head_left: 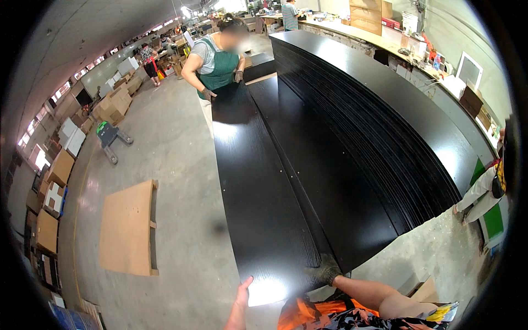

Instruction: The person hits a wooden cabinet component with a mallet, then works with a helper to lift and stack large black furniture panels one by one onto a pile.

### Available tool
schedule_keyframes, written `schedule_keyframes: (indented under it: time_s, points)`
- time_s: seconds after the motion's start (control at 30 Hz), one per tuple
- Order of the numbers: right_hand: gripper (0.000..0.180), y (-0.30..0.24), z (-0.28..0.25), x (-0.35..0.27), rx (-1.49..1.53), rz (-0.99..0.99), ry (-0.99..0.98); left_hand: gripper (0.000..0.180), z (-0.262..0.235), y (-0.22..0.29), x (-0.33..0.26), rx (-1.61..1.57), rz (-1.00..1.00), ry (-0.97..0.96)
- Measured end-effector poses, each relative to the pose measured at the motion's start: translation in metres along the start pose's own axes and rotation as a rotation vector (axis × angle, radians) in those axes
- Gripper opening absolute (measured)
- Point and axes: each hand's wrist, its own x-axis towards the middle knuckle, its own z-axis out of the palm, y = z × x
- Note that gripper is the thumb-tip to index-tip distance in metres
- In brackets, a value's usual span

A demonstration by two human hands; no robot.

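A long black panel (258,181) with a wood-grain sheen and small holes stretches away from me. My bare left hand (242,292) grips its near left corner, the thumb at the edge and the other fingers mostly hidden. At the near right corner my right hand (328,269), in a dark work glove, closes on the same panel with its thumb on top. A co-worker (217,66) in a green apron holds the far end in gloved hands. Beside it lies another black panel (335,181), partly overlapped along its left side.
A tall stack of black panels (374,126) stands to the right. On the floor at left are a pallet with a brown board (127,228) and a green-and-black pallet jack (111,137). Cardboard boxes (47,231) line the left side. Another person (487,190) stands at far right.
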Motion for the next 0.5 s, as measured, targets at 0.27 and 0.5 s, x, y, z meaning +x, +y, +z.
schedule_keyframes:
  time_s: [0.27, 0.5]
  points:
    - [0.100, 0.055, 0.019, 0.050, -0.268, -0.038, 0.296, 0.065, -0.020, -0.018, 0.023, 0.033, 0.046, -0.002]
    - [0.103, 0.017, 0.009, 0.011, -0.058, -0.072, 0.225, 0.077, -0.008, -0.004, 0.009, 0.127, -0.020, 0.050]
